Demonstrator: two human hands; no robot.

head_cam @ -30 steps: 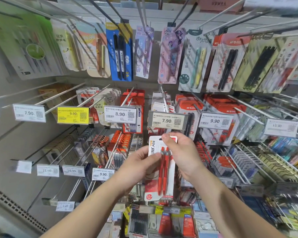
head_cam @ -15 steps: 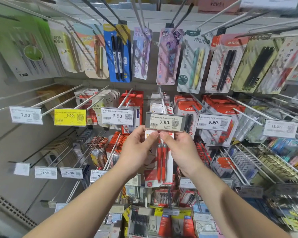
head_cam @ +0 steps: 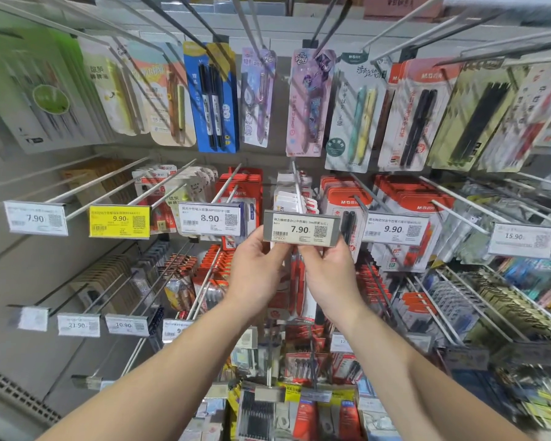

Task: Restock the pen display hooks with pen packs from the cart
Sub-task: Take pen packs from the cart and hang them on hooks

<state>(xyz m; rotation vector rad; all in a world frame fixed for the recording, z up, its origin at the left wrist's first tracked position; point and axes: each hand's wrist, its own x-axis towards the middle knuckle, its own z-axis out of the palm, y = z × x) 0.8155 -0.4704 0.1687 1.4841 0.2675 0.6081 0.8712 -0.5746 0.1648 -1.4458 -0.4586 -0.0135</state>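
Both my hands are raised to the hook point(head_cam: 297, 189) carrying the 7.90 price tag point(head_cam: 302, 229). My left hand point(head_cam: 255, 275) and right hand point(head_cam: 328, 276) each pinch the top of the red pen pack point(head_cam: 295, 292), fingers curled round its upper edge just beneath the tag. The pack hangs upright between my wrists, in front of the lower rows.

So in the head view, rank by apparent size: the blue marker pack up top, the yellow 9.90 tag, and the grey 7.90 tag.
1. blue marker pack, clearly largest.
2 and 3. grey 7.90 tag and yellow 9.90 tag look alike; the grey seems slightly wider, but may sit nearer the camera.
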